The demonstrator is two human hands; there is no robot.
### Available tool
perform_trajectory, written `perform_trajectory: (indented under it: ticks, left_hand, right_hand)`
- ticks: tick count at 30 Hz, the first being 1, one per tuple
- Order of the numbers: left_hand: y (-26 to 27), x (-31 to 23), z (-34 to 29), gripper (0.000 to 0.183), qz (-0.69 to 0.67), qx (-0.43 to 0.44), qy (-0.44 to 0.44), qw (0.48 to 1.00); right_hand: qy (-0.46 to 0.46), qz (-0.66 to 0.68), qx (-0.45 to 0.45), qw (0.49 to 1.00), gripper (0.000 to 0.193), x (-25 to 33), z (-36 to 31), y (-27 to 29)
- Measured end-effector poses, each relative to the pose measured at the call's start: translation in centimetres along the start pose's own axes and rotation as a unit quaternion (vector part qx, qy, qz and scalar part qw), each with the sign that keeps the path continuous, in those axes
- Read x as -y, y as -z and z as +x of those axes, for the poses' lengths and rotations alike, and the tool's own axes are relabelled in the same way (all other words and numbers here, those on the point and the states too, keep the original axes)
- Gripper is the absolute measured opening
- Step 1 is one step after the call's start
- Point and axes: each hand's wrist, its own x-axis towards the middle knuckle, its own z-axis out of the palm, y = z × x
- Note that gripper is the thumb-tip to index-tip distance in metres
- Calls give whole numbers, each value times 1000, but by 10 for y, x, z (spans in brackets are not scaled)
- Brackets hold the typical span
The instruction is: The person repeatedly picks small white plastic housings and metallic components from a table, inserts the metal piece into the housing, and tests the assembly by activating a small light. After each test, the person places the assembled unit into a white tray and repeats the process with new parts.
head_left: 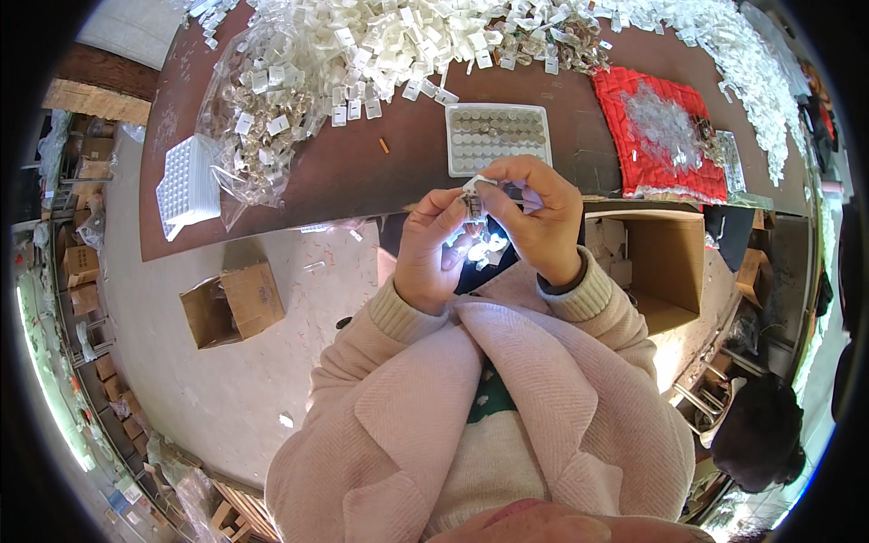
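I count two bare hands at the centre of the frame, both closed in a pinch on one small light-up unit (473, 208), held just below the near edge of the brown table (353, 185). The left hand (430, 246) grips its left side between thumb and fingers; the right hand (543, 222) has thumb and forefinger on its white upper end. The unit's long axis runs roughly up and down the frame, white end toward the top, with glowing white lights (489, 244) below it; the glare merges them, so I can't count them.

Just above the hands I see one white tray (450, 140) holding rows of round metallic discs, too small for me to number. One orange stick (384, 146) lies left of it, slanting. At the upper left sit one stack of white dimpled trays (187, 190) and one clear plastic bag (237, 195), beside a heap of white plastic cases (398, 45) too many to count. One red cloth (615, 104) lies at the upper right, bearing a clear pile (665, 127). Two open cardboard boxes show below the table: one left (253, 300), one right (674, 271).
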Motion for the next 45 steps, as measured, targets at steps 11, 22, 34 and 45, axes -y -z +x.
perform_trajectory:
  ticks: [11,22,34,45]
  left_hand:
    - [-4,-1,-1,20,-64,-46,56,995]
    - [2,7,-2,16,-67,-31,16,997]
    - [4,28,8,22,3,3,61,998]
    - [-5,27,11,22,65,-56,48,995]
  right_hand:
    - [233,-77,77,966,29,0,8,4]
    - [250,-92,26,963,26,-9,-6,-7]
    - [231,-163,60,957,28,-12,-29,47]
    - [12,-515,-167,840,18,-72,3,196]
